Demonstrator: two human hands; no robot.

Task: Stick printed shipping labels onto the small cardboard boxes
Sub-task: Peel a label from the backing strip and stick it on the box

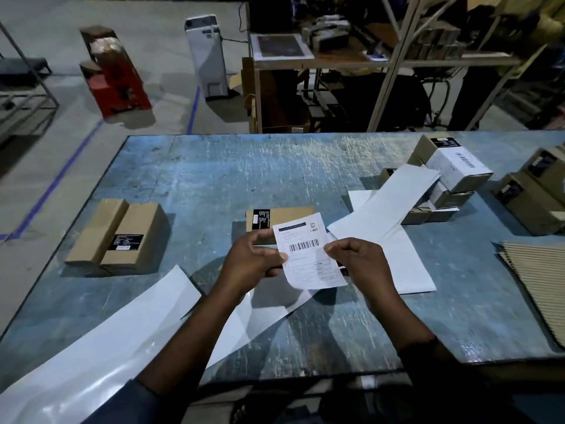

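A printed shipping label [307, 255] is held above the scratched blue surface [214, 179], close in front of the person. Its left edge is pinched by the left hand [250, 263], the thumb laid on top and the fingers curled beneath the paper. Its right edge is pinched between the thumb and forefinger of the right hand [357, 258], with the remaining fingers folded in. The label is turned print side up, with a barcode across its middle, and its lower edge is slightly curled. Whether the backing is on the label cannot be made out from this angle.

Just behind the label a small cardboard box [290, 217] is laid flat on the surface, a black sticker at its left end; its near edge is covered by the label and the left fingertips. A pair of boxes [119, 237] is set side by side well to the left. At the far right a stack of boxes [452, 179] is seen, some faced in white with a barcode, and further brown boxes [535, 194] are placed beyond it.

A long white strip [382, 206] is draped from the stack down onto the surface. A second white strip [107, 341] is spread across the near left corner and over the edge. A corrugated sheet [538, 280] is laid at the right edge.
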